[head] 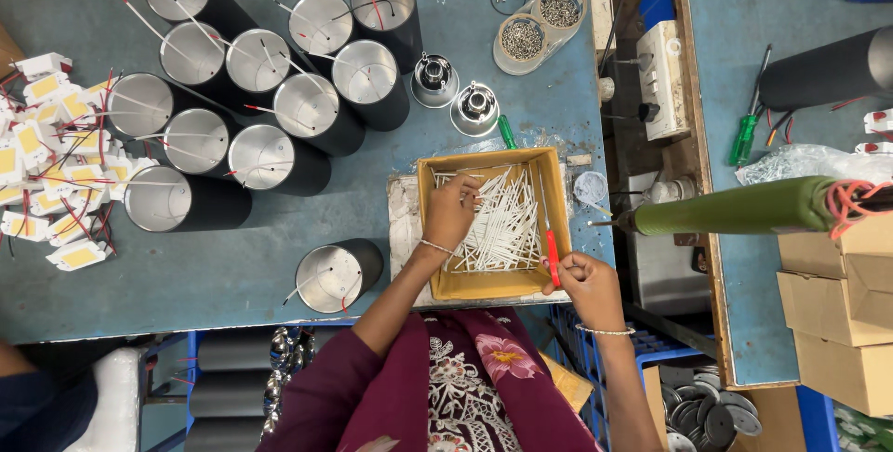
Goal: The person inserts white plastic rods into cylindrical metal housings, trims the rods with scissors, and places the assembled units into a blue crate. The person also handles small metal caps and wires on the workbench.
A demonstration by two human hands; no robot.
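Our left hand (452,213) dips into the shallow cardboard tray (433,229), fingers curled down onto the heap of white sleeved wires (502,219), though we cannot tell whether any wire is actually pinched. Our right hand (588,286) rests at the tray's near right corner, closed on the red end of a thin red-and-white wire (552,257) that lies along the tray's right side.

On the blue desk (233,275), one black cylindrical lamp housing (337,274) lies just left of the tray, near us, with wires already poking from its silvery open mouth. Farther left and toward the far edge, about a dozen more black housings (279,89) stand clustered, most showing a red or white lead, which we judge to mean much of the wiring is done. A pile of yellow LED boards (46,164) with red and white leads waits at the far left. Two chrome reflector cones (456,94) sit just beyond the tray beside a green-handled screwdriver (507,132), and clear tubs of screws (544,24) stand farther off. The tray remains well stocked, so plenty of wires appear left to use.
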